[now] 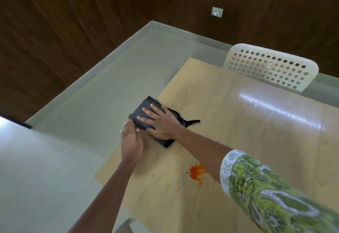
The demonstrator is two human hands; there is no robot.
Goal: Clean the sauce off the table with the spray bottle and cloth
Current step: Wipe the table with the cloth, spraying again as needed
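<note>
A folded black cloth (142, 110) lies at the left edge of the light wooden table (256, 122), one corner hanging past the edge. My right hand (161, 122) presses flat on top of it with fingers spread. My left hand (131, 141) rests against the cloth's near side at the table edge, fingers straight and together. An orange sauce splatter (196, 173) sits on the table nearer to me, under my right forearm, with a small orange drop (152, 175) to its left. No spray bottle is in view.
A white perforated chair back (271, 67) stands at the table's far side. Grey floor (91, 104) lies to the left, bounded by dark wood-panelled walls. A pale surface (36, 177) fills the lower left.
</note>
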